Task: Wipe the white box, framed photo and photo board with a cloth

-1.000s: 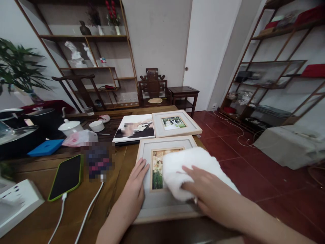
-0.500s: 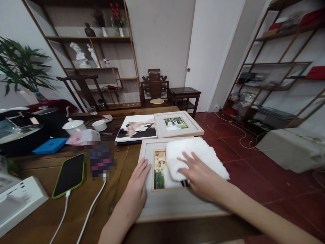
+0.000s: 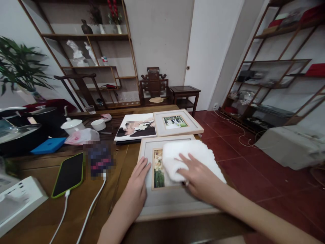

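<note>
Through the head feed I had the near frame (image 3: 167,205) at dial centre, the left hand (image 3: 138,176) flat and unclamped on its nine o'clock side, the right hand (image 3: 198,173) spread over the cloth (image 3: 199,149) at one, whether pinching a fold I couldn't tell. I judged the work partway: the cloth hid the photo's (image 3: 159,169) right part, its left strip lay bare, and what was done didn't show. A print (image 3: 137,127) at eleven, another frame (image 3: 176,122) at twelve and a phone (image 3: 68,174) at nine blocked nothing.

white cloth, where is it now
In the head view, the white cloth lies under the right hand, on the right side of the nearest photo frame.
</note>
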Action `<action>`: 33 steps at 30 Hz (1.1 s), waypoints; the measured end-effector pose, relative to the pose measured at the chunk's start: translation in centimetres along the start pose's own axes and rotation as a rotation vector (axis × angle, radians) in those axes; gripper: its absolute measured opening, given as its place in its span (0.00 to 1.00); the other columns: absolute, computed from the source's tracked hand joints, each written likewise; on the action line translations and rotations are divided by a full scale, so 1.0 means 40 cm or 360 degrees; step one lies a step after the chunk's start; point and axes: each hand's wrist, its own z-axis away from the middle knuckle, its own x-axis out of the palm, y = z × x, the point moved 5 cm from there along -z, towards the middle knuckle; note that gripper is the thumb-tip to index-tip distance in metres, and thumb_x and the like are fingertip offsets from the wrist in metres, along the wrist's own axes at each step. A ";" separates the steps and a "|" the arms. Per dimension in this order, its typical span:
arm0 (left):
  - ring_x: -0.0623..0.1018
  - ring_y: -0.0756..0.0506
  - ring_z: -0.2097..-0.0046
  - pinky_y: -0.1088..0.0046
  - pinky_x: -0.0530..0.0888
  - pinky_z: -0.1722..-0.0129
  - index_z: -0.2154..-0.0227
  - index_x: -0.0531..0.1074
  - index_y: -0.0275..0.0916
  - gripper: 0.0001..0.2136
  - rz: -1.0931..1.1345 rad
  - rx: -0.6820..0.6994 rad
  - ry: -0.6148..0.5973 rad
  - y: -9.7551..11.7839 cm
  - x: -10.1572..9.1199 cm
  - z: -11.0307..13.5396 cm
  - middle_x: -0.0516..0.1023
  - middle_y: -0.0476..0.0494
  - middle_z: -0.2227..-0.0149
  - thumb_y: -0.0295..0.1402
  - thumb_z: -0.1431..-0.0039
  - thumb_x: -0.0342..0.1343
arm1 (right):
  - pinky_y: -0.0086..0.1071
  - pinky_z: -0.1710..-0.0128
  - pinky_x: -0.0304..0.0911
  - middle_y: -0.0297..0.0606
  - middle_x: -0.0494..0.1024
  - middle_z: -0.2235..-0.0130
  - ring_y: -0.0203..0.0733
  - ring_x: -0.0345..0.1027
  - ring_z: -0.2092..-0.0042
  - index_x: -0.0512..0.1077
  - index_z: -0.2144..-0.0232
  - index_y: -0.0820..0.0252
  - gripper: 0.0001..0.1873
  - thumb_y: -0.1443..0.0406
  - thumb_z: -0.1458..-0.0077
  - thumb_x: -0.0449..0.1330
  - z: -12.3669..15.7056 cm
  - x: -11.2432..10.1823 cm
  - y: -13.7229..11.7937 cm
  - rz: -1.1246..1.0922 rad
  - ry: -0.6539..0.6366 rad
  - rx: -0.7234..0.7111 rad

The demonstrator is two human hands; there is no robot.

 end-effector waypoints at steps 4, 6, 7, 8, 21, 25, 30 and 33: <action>0.58 0.41 0.37 0.57 0.62 0.41 0.47 0.64 0.26 0.22 0.0029 -0.0014 -0.0020 0.002 -0.001 -0.001 0.63 0.27 0.41 0.19 0.44 0.38 | 0.53 0.40 0.43 0.54 0.64 0.42 0.55 0.47 0.37 0.70 0.53 0.66 0.24 0.77 0.54 0.51 -0.087 -0.006 0.106 0.0220 0.0176 0.0114; 0.59 0.41 0.37 0.55 0.62 0.41 0.47 0.64 0.26 0.22 0.0047 -0.0024 -0.0011 0.003 -0.002 -0.001 0.63 0.26 0.41 0.19 0.44 0.38 | 0.56 0.41 0.42 0.53 0.63 0.41 0.56 0.44 0.37 0.70 0.52 0.66 0.25 0.77 0.54 0.51 -0.116 -0.008 0.127 0.0254 0.0154 0.0101; 0.59 0.40 0.37 0.54 0.62 0.41 0.47 0.64 0.27 0.22 0.0057 -0.0032 -0.0004 0.002 -0.002 -0.001 0.63 0.26 0.41 0.19 0.44 0.38 | 0.57 0.41 0.41 0.51 0.62 0.41 0.57 0.43 0.37 0.70 0.53 0.65 0.25 0.78 0.55 0.51 -0.123 -0.007 0.126 0.0244 0.0119 0.0081; 0.59 0.40 0.37 0.54 0.61 0.41 0.46 0.64 0.27 0.23 0.0068 -0.0040 0.0003 0.001 -0.002 -0.001 0.63 0.27 0.41 0.19 0.45 0.39 | 0.58 0.41 0.40 0.49 0.61 0.40 0.58 0.42 0.36 0.71 0.53 0.64 0.25 0.78 0.55 0.51 -0.123 -0.006 0.117 0.0221 0.0074 0.0055; 0.58 0.41 0.37 0.56 0.61 0.40 0.46 0.65 0.31 0.24 0.0134 -0.0111 0.0007 -0.008 0.003 0.001 0.63 0.30 0.41 0.19 0.46 0.40 | 0.62 0.47 0.54 0.49 0.65 0.43 0.66 0.54 0.42 0.75 0.61 0.57 0.17 0.71 0.57 0.58 0.067 -0.007 -0.146 -0.0185 -0.0561 -0.0135; 0.58 0.41 0.37 0.55 0.61 0.41 0.45 0.64 0.31 0.25 0.0095 -0.0088 -0.0040 -0.004 0.003 0.000 0.62 0.30 0.40 0.18 0.46 0.40 | 0.55 0.41 0.46 0.46 0.62 0.40 0.56 0.47 0.38 0.72 0.55 0.59 0.23 0.74 0.56 0.55 0.017 0.005 -0.077 -0.0171 -0.0197 -0.0091; 0.59 0.41 0.37 0.53 0.60 0.40 0.46 0.64 0.32 0.25 0.0113 -0.0109 -0.0005 -0.002 0.001 0.000 0.63 0.31 0.40 0.18 0.47 0.40 | 0.51 0.40 0.44 0.44 0.61 0.39 0.54 0.45 0.37 0.71 0.53 0.60 0.24 0.78 0.53 0.53 -0.093 -0.009 0.072 0.0222 0.0170 0.0068; 0.59 0.41 0.37 0.54 0.60 0.40 0.46 0.64 0.34 0.25 0.0133 -0.0122 0.0015 -0.002 0.000 0.000 0.63 0.33 0.40 0.18 0.46 0.40 | 0.54 0.41 0.44 0.44 0.61 0.39 0.57 0.43 0.37 0.70 0.53 0.61 0.24 0.78 0.53 0.52 -0.145 -0.012 0.103 0.0343 0.0177 0.0061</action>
